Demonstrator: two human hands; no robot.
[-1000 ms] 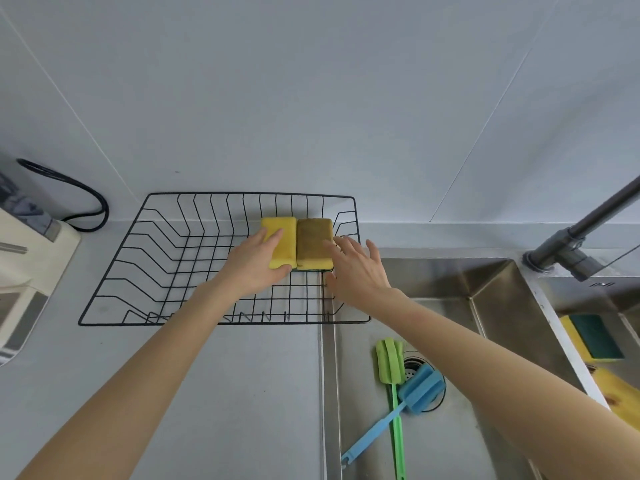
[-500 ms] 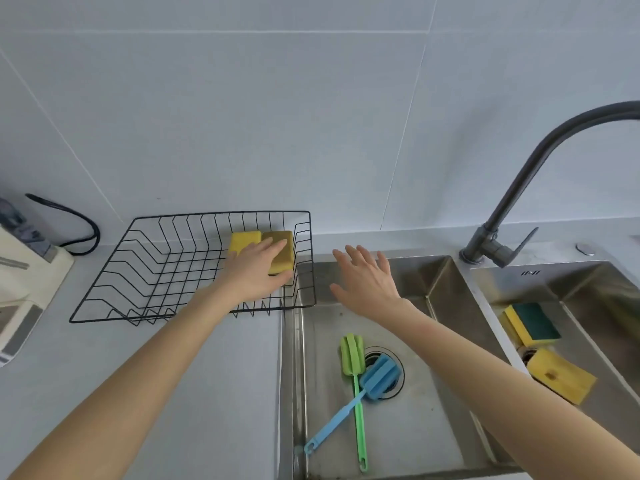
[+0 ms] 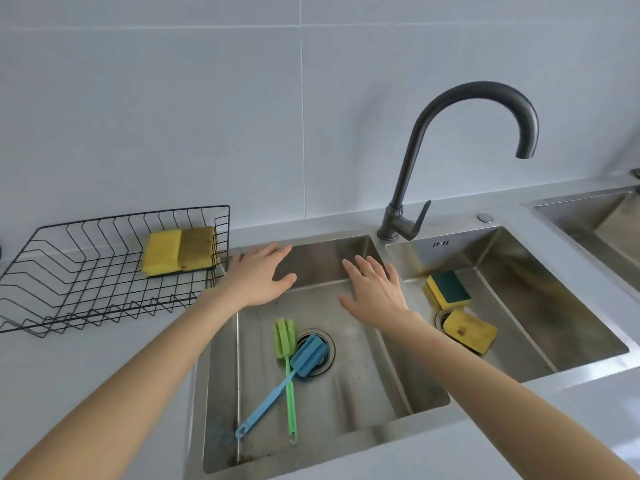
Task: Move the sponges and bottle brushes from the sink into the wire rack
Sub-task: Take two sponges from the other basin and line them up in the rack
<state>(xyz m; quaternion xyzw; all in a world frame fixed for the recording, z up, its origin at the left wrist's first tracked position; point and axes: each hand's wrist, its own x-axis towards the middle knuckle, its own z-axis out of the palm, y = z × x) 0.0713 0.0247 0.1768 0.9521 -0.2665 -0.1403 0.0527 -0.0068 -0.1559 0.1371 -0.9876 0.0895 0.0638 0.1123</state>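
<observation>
Two yellow sponges [image 3: 180, 251] side by side at far right of black wire rack [image 3: 69, 271]. Green brush [image 3: 286, 344] crossed by blue brush [image 3: 294, 372] in left basin [image 3: 363, 393]; two more sponges [image 3: 457, 310] in right basin. Left hand [image 3: 258, 278] and right hand [image 3: 375, 292] empty above left basin, fingers spread, well apart.

Pale tiled wall [image 3: 207, 116], grey countertop [image 3: 104, 368]
</observation>
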